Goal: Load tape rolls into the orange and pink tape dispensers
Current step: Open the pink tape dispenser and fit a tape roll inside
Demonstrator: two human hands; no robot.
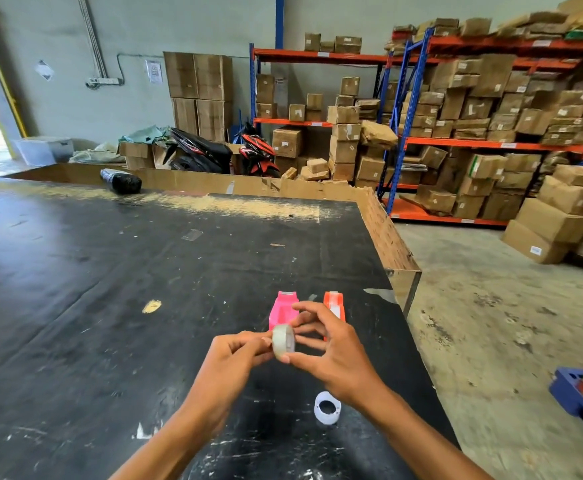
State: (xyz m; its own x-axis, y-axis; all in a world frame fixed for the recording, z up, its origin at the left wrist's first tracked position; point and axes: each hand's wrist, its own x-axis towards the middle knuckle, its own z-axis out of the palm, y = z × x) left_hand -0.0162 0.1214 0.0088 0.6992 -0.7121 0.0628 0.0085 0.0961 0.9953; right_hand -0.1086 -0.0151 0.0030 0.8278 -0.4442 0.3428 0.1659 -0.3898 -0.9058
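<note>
Gripping a clear tape roll (pixel 283 342) above the desk (pixel 110 271), both hands' fingers (pixel 303 358) clamp it; pink dispenser (pixel 283 308) and apparently loaded orange dispenser (pixel 335 304) stand just beyond.

The black table (pixel 110 271) is wide and bare to the left and far ahead. Right in front, the pink dispenser (pixel 283 308) and the orange dispenser (pixel 335 304) stand side by side with a small gap between. A white ring (pixel 327 407) lies close by, under the right arm.
</note>
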